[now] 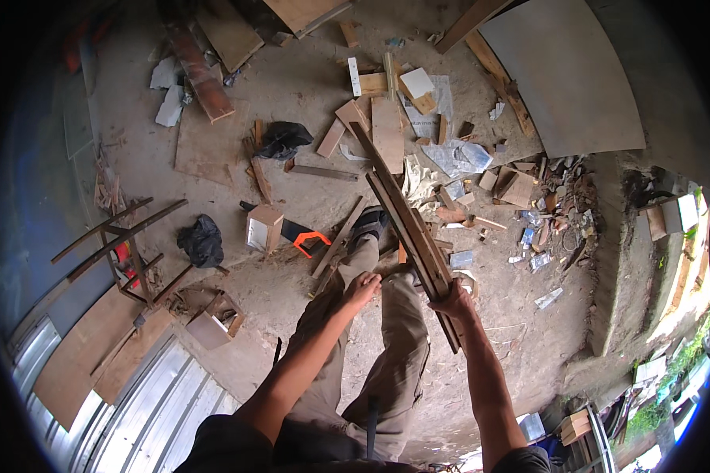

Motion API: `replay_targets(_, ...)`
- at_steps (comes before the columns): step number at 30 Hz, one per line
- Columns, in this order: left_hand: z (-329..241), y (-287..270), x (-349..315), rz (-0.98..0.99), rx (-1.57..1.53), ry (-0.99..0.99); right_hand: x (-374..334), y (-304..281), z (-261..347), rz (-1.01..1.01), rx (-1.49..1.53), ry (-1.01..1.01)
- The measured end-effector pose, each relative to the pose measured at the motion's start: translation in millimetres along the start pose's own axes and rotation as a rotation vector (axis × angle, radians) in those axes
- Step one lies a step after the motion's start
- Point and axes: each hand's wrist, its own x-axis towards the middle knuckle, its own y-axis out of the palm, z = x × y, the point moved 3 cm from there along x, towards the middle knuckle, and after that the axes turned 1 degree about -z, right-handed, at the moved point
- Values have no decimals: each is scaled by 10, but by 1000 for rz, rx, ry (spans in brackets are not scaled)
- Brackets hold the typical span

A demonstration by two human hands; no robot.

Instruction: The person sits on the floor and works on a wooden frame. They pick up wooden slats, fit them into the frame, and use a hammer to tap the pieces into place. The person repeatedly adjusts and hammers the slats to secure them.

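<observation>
My right hand [452, 301] grips a bundle of several long dark wooden slats [406, 223] near their lower end; the slats slant up and to the left over the dirt floor. My left hand [361, 288] is beside them at knee height, fingers loosely spread, holding nothing and hovering over my trouser leg [394, 339]. One of my shoes [368, 222] is planted on a thin plank [338, 241] on the ground just ahead.
Wood offcuts [386, 130] and plastic scraps litter the floor ahead. A handsaw with an orange handle [306, 237] lies beside a small wooden box [263, 228]. A dark wooden frame [130, 252] stands at left, a large grey board [568, 75] at upper right, corrugated metal [146, 422] lower left.
</observation>
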Motion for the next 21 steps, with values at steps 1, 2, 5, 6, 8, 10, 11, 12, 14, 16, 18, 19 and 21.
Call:
replay_targets(1, -67, -112, -67, -25, 9, -100, -79, 83, 13, 10, 76, -33)
replay_targets(2, 32, -208, -134, 6, -6, -158, -192, 175, 2, 6, 65, -44)
replay_targets(5, 121, -289, -396, 95, 3, -190, -564, 317, 360, 74, 109, -113)
replay_targets(6, 279, -247, -426, 153, 2, -138, -714, 444, 361, -8, 123, -206)
replay_targets(8, 428, -113, -526, 152, 49, -64, -769, 719, 530, -90, 140, -309)
replay_targets(10, 384, 5, -780, 125, -24, 6, -1053, 969, 633, -126, 162, -305)
replay_targets(11, 487, -25, -798, 104, 117, 28, -1180, 1155, 703, -96, 401, -375)
replay_targets(12, 684, -77, -839, 33, 0, 84, -1248, 1328, 777, -127, 314, -454)
replay_targets(14, 792, -114, -1336, -76, -210, 67, -1528, 1619, 808, -198, 185, -461)
replay_targets(16, 1120, -306, -1629, -23, -352, -17, -2069, 1657, 1109, -99, 306, -427)
replay_targets(18, 1255, -415, -2054, -70, -294, 4, -2360, 1934, 974, -52, 253, -293)
replay_targets(19, 1338, -470, -2209, 21, -451, -15, -2547, 2010, 986, -20, 292, -207)
replay_targets(21, 1398, -587, -2445, 81, -559, 71, -2795, 2209, 950, -12, 451, -276)
